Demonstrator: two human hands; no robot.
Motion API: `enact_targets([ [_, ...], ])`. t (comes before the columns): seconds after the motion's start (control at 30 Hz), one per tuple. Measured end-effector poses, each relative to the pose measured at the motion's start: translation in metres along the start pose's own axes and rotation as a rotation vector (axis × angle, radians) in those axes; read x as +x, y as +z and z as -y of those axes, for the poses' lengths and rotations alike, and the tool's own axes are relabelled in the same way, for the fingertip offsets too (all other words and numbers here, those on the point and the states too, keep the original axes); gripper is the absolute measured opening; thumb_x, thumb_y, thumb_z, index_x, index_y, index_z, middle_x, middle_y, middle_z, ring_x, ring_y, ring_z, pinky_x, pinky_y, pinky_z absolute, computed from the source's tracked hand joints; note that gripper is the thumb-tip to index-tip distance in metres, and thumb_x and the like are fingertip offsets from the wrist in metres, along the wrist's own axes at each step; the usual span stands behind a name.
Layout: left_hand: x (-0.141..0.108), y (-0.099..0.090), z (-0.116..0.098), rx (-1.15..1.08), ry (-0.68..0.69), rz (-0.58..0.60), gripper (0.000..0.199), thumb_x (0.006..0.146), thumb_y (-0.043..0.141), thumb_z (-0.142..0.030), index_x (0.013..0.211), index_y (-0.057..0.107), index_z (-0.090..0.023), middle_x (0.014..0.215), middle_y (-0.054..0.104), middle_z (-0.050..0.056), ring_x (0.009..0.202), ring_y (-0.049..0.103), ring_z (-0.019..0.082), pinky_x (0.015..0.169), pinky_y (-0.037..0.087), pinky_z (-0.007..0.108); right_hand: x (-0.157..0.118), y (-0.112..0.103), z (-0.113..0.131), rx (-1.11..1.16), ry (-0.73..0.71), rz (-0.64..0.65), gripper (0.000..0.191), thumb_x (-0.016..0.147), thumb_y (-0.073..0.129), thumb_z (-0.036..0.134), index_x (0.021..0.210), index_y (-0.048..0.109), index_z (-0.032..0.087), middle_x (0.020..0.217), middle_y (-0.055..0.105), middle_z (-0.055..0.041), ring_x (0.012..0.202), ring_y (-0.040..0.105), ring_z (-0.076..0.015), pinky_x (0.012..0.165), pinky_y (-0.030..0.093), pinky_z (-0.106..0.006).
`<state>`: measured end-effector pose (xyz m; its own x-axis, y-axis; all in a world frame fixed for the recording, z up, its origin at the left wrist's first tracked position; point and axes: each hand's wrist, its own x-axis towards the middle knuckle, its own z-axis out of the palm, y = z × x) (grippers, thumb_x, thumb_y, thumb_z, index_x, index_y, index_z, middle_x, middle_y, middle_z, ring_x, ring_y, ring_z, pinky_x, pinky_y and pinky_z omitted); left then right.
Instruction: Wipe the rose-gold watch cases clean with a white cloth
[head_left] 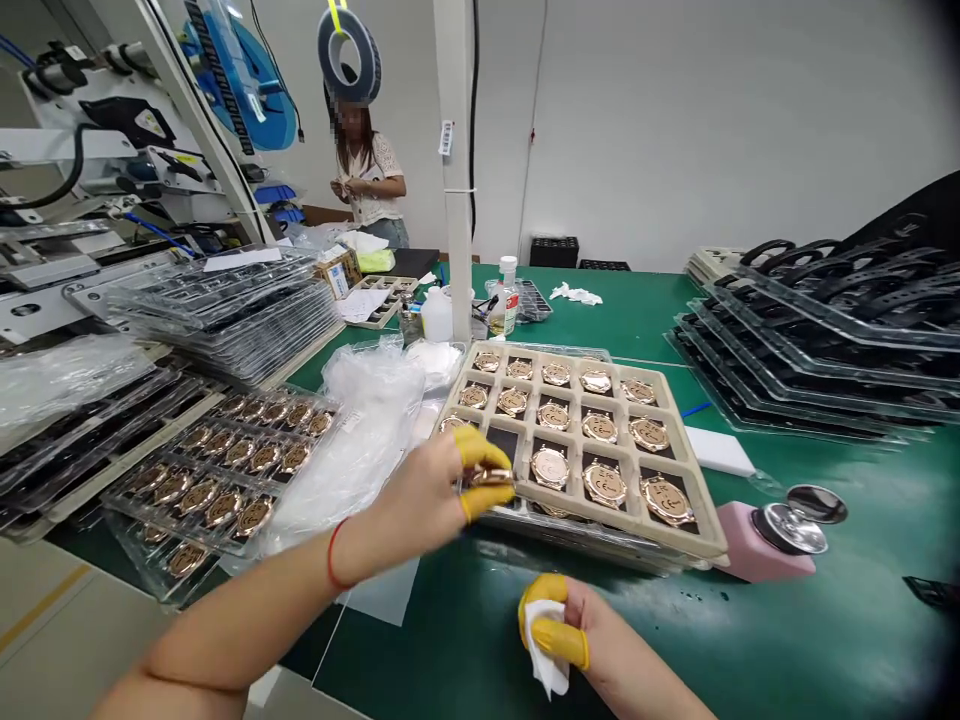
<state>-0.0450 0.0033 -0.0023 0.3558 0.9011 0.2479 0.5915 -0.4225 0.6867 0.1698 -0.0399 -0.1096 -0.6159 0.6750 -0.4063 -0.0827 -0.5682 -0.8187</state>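
My left hand point(424, 495), with yellow finger cots on thumb and forefinger, pinches a small rose-gold round watch case point(487, 478) over the near left corner of a beige compartment tray point(577, 507). The tray holds rows of similar rose-gold cases point(604, 484) on dark pads. My right hand point(559, 625), also wearing yellow finger cots, is lower down, near the tray's front edge, and grips a folded white wipe point(544, 645) between thumb and forefinger.
A stack of clear trays point(225, 315) and a filled clear tray point(217, 480) stand left beside plastic film point(367, 430). Black-loaded trays point(817, 350) lie right, near a pink dispenser point(765, 540). Bottles point(502, 300), machinery and a standing person point(367, 175) are beyond.
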Motion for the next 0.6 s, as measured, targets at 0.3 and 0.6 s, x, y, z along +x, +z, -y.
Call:
enact_targets([
  [0.3, -0.048, 0.102, 0.026, -0.39, -0.283, 0.482, 0.032, 0.078, 0.068, -0.039, 0.093, 0.051, -0.017, 0.08, 0.064, 0.002, 0.068, 0.061, 0.016, 0.055, 0.04, 0.021, -0.003, -0.016, 0.012, -0.156, -0.165, -0.202, 0.032, 0.069, 0.076, 0.046, 0.075, 0.064, 0.016, 0.071, 0.056, -0.0011, 0.066, 0.05, -0.0133, 0.063, 0.042, -0.026],
  [0.6, -0.052, 0.102, 0.046, -0.413, -0.383, 0.484, 0.025, 0.086, 0.059, -0.043, 0.086, 0.054, -0.018, 0.078, 0.058, -0.001, 0.066, 0.051, 0.013, 0.058, 0.038, 0.021, 0.009, -0.02, 0.007, -0.455, -0.066, -0.171, 0.018, 0.075, 0.066, 0.029, 0.087, 0.06, 0.017, 0.08, 0.063, -0.0025, 0.072, 0.056, -0.0158, 0.067, 0.046, -0.028],
])
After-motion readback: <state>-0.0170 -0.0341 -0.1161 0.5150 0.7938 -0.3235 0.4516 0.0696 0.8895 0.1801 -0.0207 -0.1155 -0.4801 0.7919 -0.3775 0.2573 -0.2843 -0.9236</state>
